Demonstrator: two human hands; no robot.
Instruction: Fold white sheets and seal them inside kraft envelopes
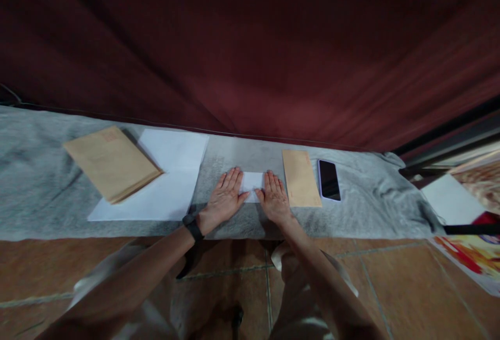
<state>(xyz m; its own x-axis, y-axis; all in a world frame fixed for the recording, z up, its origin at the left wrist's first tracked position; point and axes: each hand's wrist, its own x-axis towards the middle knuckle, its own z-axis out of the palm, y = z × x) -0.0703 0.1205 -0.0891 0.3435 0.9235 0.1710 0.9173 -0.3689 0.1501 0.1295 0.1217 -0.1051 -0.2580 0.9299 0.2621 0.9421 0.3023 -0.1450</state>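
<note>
My left hand [224,197] and my right hand [274,198] lie flat, fingers stretched out, on a small folded white paper [252,181] on the grey cloth surface [351,210]. Each hand covers one end of the paper; only its middle shows between them. A dark band sits on my left wrist. Just right of my right hand lies a narrow brown envelope [300,177], and beside it a dark phone [328,179], screen up.
To the left, a stack of brown envelopes [112,163] rests on white sheets [167,178]. A dark red curtain [250,43] hangs behind the surface. Brown floor tiles [390,288] lie below. Colourful items and a white sheet [453,202] sit at the far right.
</note>
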